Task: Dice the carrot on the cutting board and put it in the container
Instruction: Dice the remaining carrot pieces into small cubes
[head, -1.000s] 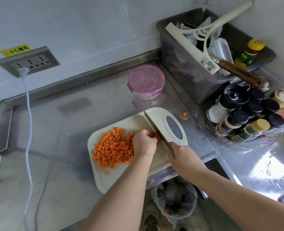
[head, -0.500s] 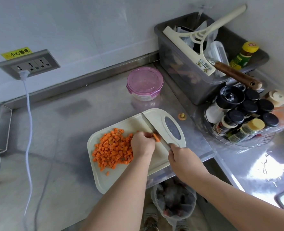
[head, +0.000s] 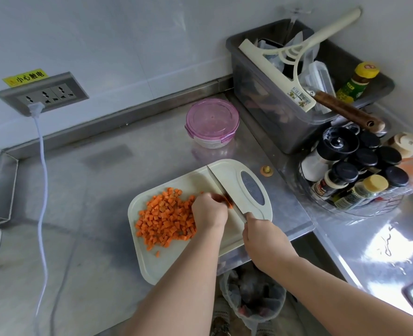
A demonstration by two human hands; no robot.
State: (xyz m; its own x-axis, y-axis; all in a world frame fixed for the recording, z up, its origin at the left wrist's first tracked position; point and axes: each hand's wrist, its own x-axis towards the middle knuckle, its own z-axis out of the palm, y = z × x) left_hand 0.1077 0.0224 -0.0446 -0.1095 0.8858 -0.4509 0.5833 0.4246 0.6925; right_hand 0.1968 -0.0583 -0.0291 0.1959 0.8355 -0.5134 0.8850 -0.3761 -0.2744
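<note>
Pink-lidded container (head: 212,121) sits beyond the cutting board (head: 166,263), spice jars (head: 350,175) right

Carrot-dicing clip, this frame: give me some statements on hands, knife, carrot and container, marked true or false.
1. The right hand grips the knife. True.
2. The pink lid is off the container. False: it is on.
3. The diced carrot lies piled on the cutting board, left of the left hand. True.
4. The container stands on the cutting board. False: it stands on the counter beyond it, apart.
5. The left hand holds a carrot piece beside the knife. True.
</note>
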